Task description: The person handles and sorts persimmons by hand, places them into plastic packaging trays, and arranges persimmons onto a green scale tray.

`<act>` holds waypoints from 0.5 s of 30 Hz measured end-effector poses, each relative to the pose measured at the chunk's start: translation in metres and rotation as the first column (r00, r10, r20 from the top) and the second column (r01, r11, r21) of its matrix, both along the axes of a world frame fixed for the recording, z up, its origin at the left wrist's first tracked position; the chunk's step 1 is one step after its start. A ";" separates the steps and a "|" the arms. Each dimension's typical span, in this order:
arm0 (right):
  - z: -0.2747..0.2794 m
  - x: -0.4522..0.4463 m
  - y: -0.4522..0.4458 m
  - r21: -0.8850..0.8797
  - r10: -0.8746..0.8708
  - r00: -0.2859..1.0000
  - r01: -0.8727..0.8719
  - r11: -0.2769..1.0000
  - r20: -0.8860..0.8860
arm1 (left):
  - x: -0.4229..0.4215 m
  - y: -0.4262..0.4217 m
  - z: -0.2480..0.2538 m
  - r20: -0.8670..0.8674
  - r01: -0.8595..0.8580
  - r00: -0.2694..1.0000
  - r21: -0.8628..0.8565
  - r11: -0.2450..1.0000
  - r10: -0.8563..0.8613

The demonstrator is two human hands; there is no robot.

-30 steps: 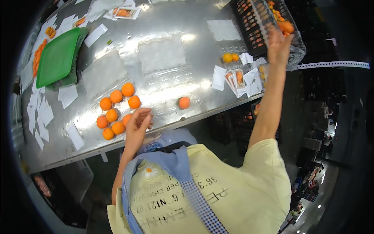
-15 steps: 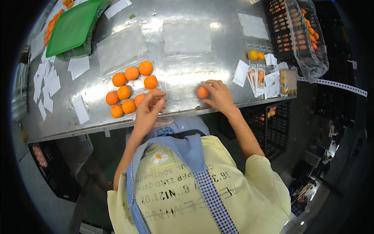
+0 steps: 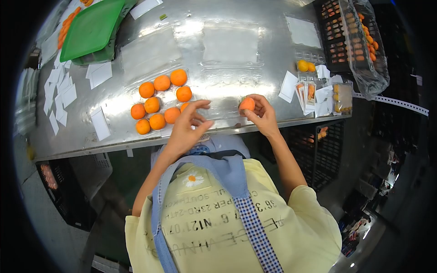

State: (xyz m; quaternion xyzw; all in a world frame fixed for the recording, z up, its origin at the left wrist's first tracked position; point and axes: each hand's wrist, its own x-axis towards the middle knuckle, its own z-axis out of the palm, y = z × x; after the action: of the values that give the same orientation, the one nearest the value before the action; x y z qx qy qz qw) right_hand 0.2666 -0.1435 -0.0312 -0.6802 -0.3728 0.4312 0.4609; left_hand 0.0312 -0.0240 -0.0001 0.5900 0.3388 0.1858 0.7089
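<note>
In my right hand (image 3: 262,116) is an orange (image 3: 247,104), gripped between thumb and fingers just above the near part of a clear plastic tray (image 3: 225,84). My left hand (image 3: 189,125) has its fingers apart and holds nothing; it hovers near the table's front edge, to the right of several oranges (image 3: 157,121). Those oranges sit in a clear tray, set out around its cups, and my left hand partly covers one of them. Behind both trays lie their clear, flat lids (image 3: 231,44).
White cards (image 3: 100,123) are scattered at the left, near a green lid (image 3: 92,29) on a bin. At the right are more cards (image 3: 323,98), two yellow fruits (image 3: 306,66) and a black crate (image 3: 337,36) lined with plastic. The table's metal front edge (image 3: 100,148) runs close to me.
My right hand has closed around the orange and turned it up off the tray. My left hand has shifted right, its fingers spreading. The whole view has shifted slightly.
</note>
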 end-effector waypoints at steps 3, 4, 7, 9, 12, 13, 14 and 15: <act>0.035 -0.029 0.018 -0.009 0.034 0.950 -0.039 0.999 -0.309 | 0.009 -0.001 0.017 0.060 0.056 0.996 0.122 0.991 -0.064; 0.039 -0.037 0.022 0.007 0.064 0.931 -0.066 0.998 -0.360 | 0.010 -0.002 0.017 0.081 0.066 0.994 0.141 0.988 -0.078; 0.035 -0.048 0.028 0.049 0.147 0.872 -0.141 0.989 -0.466 | 0.012 0.000 0.021 0.133 0.074 0.985 0.222 0.972 -0.106; 0.034 -0.058 0.033 0.061 0.138 0.871 -0.124 0.990 -0.471 | 0.009 -0.001 0.014 0.098 0.062 0.991 0.226 0.972 -0.086; 0.037 -0.064 0.038 0.026 0.115 0.848 -0.118 0.993 -0.518 | 0.002 -0.002 0.010 0.035 0.033 0.999 0.225 0.974 -0.042; 0.036 -0.056 0.039 0.004 0.092 0.816 -0.110 0.994 -0.570 | 0.000 -0.003 0.013 0.022 0.021 0.999 0.203 0.979 -0.026; 0.034 -0.043 0.037 -0.020 0.060 0.791 -0.091 0.996 -0.608 | 0.001 -0.003 0.014 0.023 0.018 0.999 0.180 0.983 -0.022; 0.037 -0.026 0.036 -0.046 0.020 0.767 -0.065 0.997 -0.641 | 0.001 -0.003 0.009 0.035 0.004 0.999 0.149 0.989 -0.009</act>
State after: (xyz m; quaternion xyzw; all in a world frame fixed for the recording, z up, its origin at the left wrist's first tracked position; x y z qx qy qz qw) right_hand 0.2405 -0.1080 0.0059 -0.4989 -0.1949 0.6591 0.5280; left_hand 0.0319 -0.0270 0.0089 0.6389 0.3092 0.2186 0.6696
